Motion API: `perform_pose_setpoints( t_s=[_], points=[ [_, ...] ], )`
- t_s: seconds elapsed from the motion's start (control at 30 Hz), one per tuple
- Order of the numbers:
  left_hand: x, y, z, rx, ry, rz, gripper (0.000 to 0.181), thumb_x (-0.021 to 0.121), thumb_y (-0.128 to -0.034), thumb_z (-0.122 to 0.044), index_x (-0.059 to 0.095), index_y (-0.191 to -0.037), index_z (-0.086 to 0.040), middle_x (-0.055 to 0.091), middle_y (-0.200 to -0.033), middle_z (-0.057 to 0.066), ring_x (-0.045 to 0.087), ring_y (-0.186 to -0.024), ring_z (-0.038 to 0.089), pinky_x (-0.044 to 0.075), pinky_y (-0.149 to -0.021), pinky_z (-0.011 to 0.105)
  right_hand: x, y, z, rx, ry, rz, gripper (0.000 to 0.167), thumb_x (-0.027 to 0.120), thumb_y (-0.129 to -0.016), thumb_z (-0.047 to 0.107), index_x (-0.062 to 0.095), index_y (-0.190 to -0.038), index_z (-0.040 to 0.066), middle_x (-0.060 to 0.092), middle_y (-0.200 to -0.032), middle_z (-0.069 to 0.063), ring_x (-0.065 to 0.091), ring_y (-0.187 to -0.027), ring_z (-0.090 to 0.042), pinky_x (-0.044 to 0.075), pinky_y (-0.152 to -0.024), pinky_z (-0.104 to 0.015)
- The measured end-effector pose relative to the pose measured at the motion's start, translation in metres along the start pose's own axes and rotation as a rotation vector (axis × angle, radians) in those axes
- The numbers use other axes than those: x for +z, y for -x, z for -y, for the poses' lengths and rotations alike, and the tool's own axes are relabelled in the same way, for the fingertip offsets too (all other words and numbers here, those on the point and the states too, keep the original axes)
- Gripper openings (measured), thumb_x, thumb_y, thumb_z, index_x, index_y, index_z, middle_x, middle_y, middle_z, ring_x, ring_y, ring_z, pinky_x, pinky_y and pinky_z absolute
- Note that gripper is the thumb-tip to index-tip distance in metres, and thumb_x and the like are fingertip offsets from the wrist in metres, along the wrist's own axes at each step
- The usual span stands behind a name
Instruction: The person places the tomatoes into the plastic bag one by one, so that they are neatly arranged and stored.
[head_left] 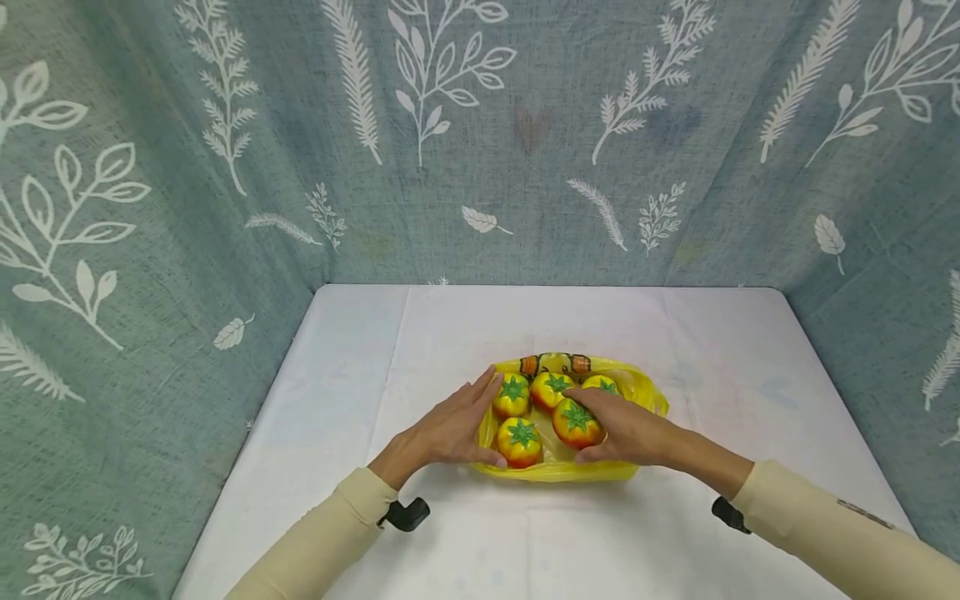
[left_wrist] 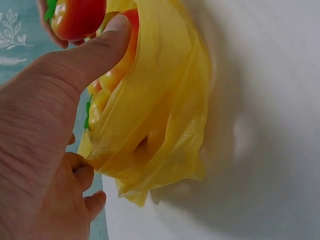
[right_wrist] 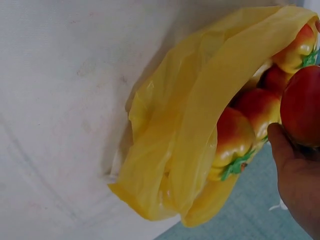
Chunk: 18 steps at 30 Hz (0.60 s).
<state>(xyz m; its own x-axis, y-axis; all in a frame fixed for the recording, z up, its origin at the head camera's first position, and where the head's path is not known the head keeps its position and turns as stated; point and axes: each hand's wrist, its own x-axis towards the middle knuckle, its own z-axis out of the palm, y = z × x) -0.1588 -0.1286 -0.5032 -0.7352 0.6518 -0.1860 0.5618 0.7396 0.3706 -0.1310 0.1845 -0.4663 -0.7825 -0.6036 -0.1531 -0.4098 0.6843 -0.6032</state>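
A yellow plastic bag (head_left: 555, 473) stands with its mouth wide, holding several red-and-yellow toy tomatoes with green star-shaped tops, such as one toy tomato (head_left: 519, 442) at the front left. My left hand (head_left: 459, 421) holds the bag's left rim; in the left wrist view its thumb (left_wrist: 95, 55) lies over the rim and the other fingers curl at the bag's edge. Above the bag's mouth, my right hand (head_left: 626, 425) grips another toy tomato (head_left: 577, 423) between thumb and fingers. The right wrist view shows this tomato (right_wrist: 302, 107) raised off the others, partly cut off by the frame.
A white-covered table (head_left: 360, 358) lies under the bag. Grey-green curtains (head_left: 465, 217) with white leaf patterns hang behind it and on both sides. A printed cartoon picture (head_left: 555, 364) shows at the bag's back rim.
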Motion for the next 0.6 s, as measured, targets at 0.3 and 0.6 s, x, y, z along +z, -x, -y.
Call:
perform_pose_setpoints(
  t_s=[0.3, 0.6],
  points=[
    [0.001, 0.000, 0.001, 0.015, -0.040, 0.003, 0.127, 0.071, -0.0775, -0.073, 0.005, -0.163, -0.006, -0.003, -0.169, 0.015, 0.019, -0.152, 0.032, 0.014, -0.124, 0.043, 0.004, -0.003, -0.001, -0.007, -0.003, 0.002, 0.089, 0.086, -0.083, 0.032, 0.038, -0.153, 0.003, 0.049, -0.146, -0.019, 0.049, -0.131, -0.037, 0.042, -0.110, -0.055],
    [-0.001, -0.001, 0.001, 0.017, -0.051, -0.012, 0.127, 0.072, -0.0774, -0.071, 0.007, -0.163, -0.005, -0.001, -0.169, 0.016, 0.021, -0.152, 0.033, 0.016, -0.124, 0.044, 0.011, -0.008, -0.001, -0.018, -0.028, 0.013, 0.086, 0.085, -0.084, 0.028, 0.038, -0.152, 0.003, 0.048, -0.147, -0.017, 0.049, -0.132, -0.035, 0.042, -0.110, -0.055]
  ],
)
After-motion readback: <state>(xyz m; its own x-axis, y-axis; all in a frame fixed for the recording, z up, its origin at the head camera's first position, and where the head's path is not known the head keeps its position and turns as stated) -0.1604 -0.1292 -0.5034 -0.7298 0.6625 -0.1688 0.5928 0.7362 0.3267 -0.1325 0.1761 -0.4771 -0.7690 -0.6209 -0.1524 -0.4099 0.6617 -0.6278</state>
